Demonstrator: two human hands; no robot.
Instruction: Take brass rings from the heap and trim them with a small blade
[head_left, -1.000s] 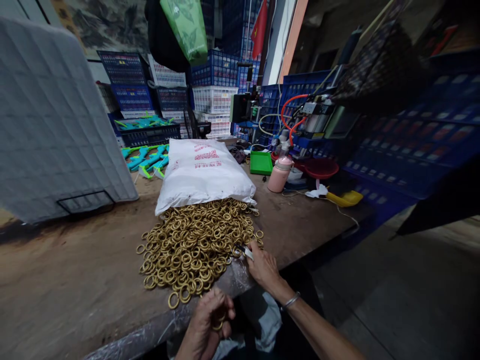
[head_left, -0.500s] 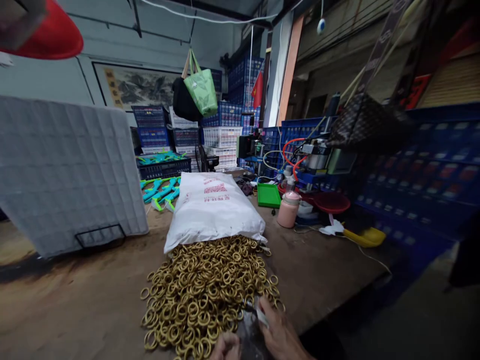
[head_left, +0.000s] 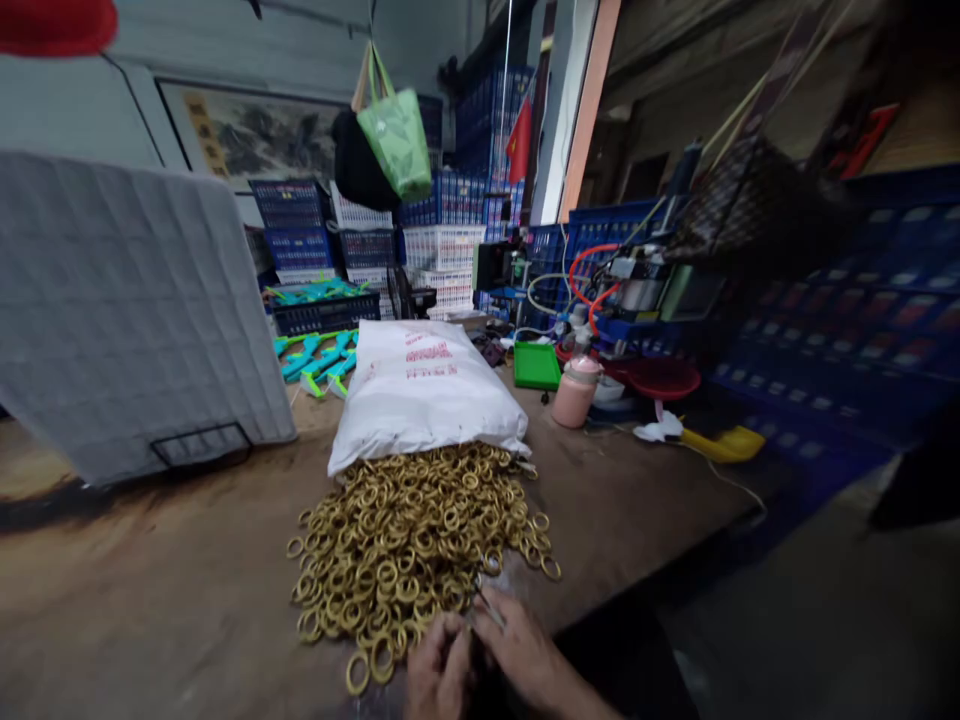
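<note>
Gold-coloured rings lie in a big loose heap on the brown table. Right at its near edge, my left hand is closed, fingers curled together; whatever they pinch is hidden. My right hand touches it from the right, its fingers closed round a small thin tool with a dark tip and a pale metallic part. Its kind cannot be made out. Behind the heap lies a full white sack with red print, its near end touching the rings.
A grey-white padded panel stands on the left. Teal and lime plastic parts lie behind the sack. On the right are a green tray, a pink bottle, a red dish and a yellow scoop. The table edge slants away at right.
My hands have come together, and my left hand shows more fully. The clear film that showed between them is now mostly hidden. The view has tilted down, so the scene sits higher.
</note>
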